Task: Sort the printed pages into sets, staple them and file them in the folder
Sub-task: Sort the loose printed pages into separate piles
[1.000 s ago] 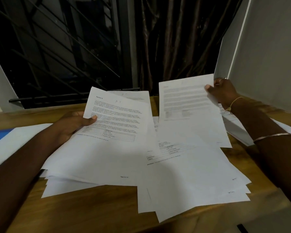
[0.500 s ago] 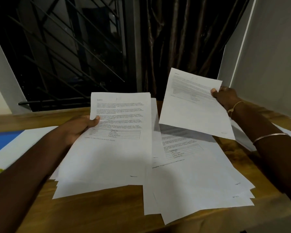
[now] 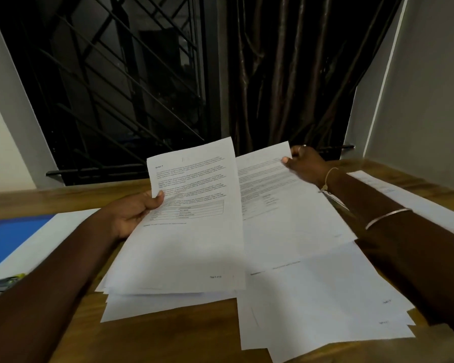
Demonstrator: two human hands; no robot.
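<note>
1. The left hand (image 3: 136,210) grips one sheaf of printed pages (image 3: 189,244) by its left edge, with the thumb on the front page and the fingers beneath. The sheaf is held off the counter (image 3: 168,339), above its middle, tilted toward the person. The staggered lower edges show several sheets. The exact count cannot be told.
2. The right hand (image 3: 303,163) pinches one single page (image 3: 278,210) at its far right corner, thumb on the printed face. The left edge of this page sits behind the right edge of the sheaf.
3. One loose pile (image 3: 330,305) lies flat toward the near right corner of the counter, beneath the single page. At least four offset sheet corners show.
4. One blue folder (image 3: 8,239) lies at the left edge of the counter. One white sheet (image 3: 53,239) lies along its right side.
5. One small object with yellow on it (image 3: 8,280) lies at the left edge, nearer than the folder. It is too blurred to identify.
6. One further paper (image 3: 417,203) lies along the right edge, behind the right forearm.
7. The right arm carries three items: one ring (image 3: 302,146), one thread bracelet (image 3: 328,179) and one metal bangle (image 3: 385,217).
</note>
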